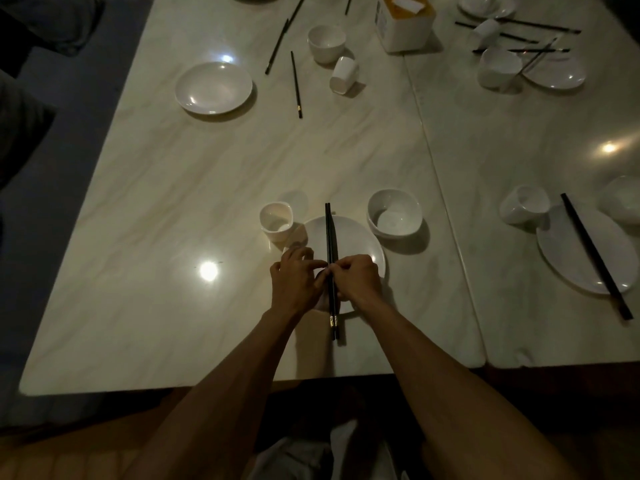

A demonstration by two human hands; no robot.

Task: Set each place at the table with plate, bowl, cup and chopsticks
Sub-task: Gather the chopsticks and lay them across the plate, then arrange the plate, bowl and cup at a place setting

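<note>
pair of slim black gold-banded chopsticks [328,230] side by side across round white plate [360,244]. left hand [298,280], right hand [356,278] both pinch it mid-length. small white cup [276,221] beside plate left, white bowl [394,213] right.

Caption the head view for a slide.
The left hand and right hand pinch black chopsticks over a white plate, cup to its left, bowl to its right.

Dim room. Pale marble-look table [173,202] fills view. Second matching table [536,150] butted against its right edge. Lamp glare spots [208,271] on both tops. Dark bluish floor [69,140] left of table. Wood-toned surface [86,452] below its near edge.
</note>
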